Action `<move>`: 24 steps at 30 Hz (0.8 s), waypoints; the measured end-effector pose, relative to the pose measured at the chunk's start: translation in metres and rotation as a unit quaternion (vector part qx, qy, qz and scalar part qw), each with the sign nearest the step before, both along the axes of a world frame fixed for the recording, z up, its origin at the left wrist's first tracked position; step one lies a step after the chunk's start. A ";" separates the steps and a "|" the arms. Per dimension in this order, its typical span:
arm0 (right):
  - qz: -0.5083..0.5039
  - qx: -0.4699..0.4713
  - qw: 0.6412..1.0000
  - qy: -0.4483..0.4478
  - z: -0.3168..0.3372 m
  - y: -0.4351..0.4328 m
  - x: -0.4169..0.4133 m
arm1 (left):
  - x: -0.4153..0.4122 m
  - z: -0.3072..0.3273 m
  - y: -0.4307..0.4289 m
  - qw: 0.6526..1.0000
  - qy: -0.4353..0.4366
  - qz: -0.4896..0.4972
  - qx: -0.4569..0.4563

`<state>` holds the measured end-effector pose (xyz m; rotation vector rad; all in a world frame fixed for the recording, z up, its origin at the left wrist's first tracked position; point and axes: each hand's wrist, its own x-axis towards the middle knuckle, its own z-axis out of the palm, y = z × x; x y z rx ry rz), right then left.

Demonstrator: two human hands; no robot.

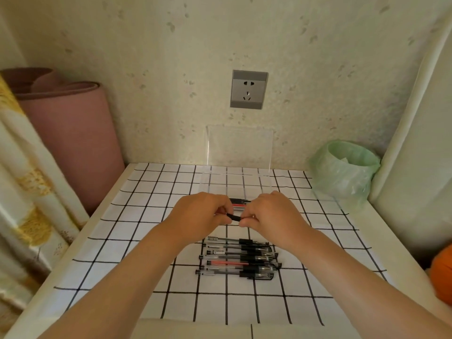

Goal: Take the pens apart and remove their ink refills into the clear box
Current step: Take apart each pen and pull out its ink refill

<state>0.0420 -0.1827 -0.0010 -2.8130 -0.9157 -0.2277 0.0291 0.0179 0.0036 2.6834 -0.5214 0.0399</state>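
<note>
Both hands hold one black pen (235,217) level above the checked cloth. My left hand (203,214) grips its left part and my right hand (271,212) pinches its right end; most of the pen is hidden by the fingers. Just behind the hands, a few thin black and red refills (241,203) lie by the front of the clear box (239,152), which stands against the wall. A bunch of several whole pens (241,259), one with red ink, lies on the cloth nearer to me.
A bin lined with a green bag (344,167) stands at the back right. A rolled pink mat (66,140) leans at the left beside a curtain. A wall socket (248,89) sits above the box. An orange thing (441,275) shows at the right edge.
</note>
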 end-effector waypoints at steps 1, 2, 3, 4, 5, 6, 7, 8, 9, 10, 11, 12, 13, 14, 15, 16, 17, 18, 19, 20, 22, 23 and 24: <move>-0.006 0.003 1.000 0.001 0.000 -0.002 -0.002 | 0.000 0.000 -0.001 1.000 0.003 -0.001 -0.001; -0.012 0.005 1.000 0.000 0.000 -0.004 -0.004 | 0.001 0.001 -0.003 1.000 0.003 -0.004 0.001; -0.017 0.006 1.000 0.001 0.000 -0.007 -0.005 | 0.001 0.001 -0.005 1.000 -0.003 -0.006 0.007; -0.017 0.006 1.000 0.005 0.001 -0.010 -0.005 | 0.002 0.002 -0.007 1.000 -0.014 -0.008 0.012; -0.014 0.001 1.000 0.009 0.001 -0.012 -0.005 | 0.003 0.003 -0.010 0.999 -0.026 -0.011 0.016; -0.011 -0.011 1.000 0.012 0.001 -0.013 -0.005 | 0.003 0.004 -0.012 0.999 -0.035 -0.014 0.018; -0.012 -0.026 0.999 0.015 0.002 -0.014 -0.005 | 0.004 0.004 -0.014 0.999 -0.039 -0.018 0.019; -0.016 -0.038 0.999 0.016 0.002 -0.015 -0.004 | 0.004 0.005 -0.016 0.999 -0.037 -0.020 0.021; -0.021 -0.047 0.999 0.014 0.003 -0.016 -0.003 | 0.004 0.005 -0.018 0.999 -0.030 -0.021 0.022; -0.025 -0.053 0.998 0.008 0.003 -0.017 -0.002 | 0.004 0.005 -0.019 0.999 -0.019 -0.020 0.019; -0.027 -0.057 0.998 -0.001 0.004 -0.017 -0.001 | 0.005 0.005 -0.020 1.000 -0.008 -0.020 0.012; -0.028 -0.055 0.998 -0.012 0.005 -0.017 -0.002 | 0.005 0.004 -0.021 1.000 0.000 -0.020 0.006; -0.030 -0.045 0.998 -0.021 0.006 -0.018 -0.002 | 0.005 0.004 -0.021 1.000 0.004 -0.020 0.003; -0.037 -0.022 0.999 -0.028 0.007 -0.017 -0.003 | 0.005 0.003 -0.021 1.000 0.003 -0.020 0.002; -0.047 0.006 0.998 -0.028 0.009 -0.017 -0.004 | 0.005 0.003 -0.020 1.000 0.001 -0.019 0.004; -0.053 0.034 0.998 -0.026 0.009 -0.017 -0.004 | 0.004 0.002 -0.019 1.000 0.000 -0.017 0.007; -0.052 0.050 0.997 -0.020 0.009 -0.017 -0.005 | 0.004 0.002 -0.017 1.000 -0.002 -0.016 0.013; -0.045 0.057 0.997 -0.009 0.007 -0.017 -0.005 | 0.003 0.002 -0.016 1.000 -0.006 -0.016 0.024; -0.036 0.061 0.997 0.004 0.005 -0.017 -0.006 | 0.003 0.002 -0.015 0.999 -0.011 -0.017 0.036; -0.032 0.064 0.997 0.014 0.004 -0.017 -0.006 | 0.002 0.002 -0.015 0.999 -0.013 -0.018 0.046; -0.043 0.074 0.996 0.022 0.003 -0.016 -0.008 | 0.002 0.002 -0.015 0.998 -0.009 -0.020 0.050; -0.057 0.084 0.995 0.022 0.003 -0.016 -0.009 | 0.002 0.002 -0.016 0.998 -0.008 -0.022 0.053; -0.073 0.094 0.993 0.024 0.003 -0.016 -0.009 | 0.002 0.002 -0.017 0.998 -0.008 -0.024 0.060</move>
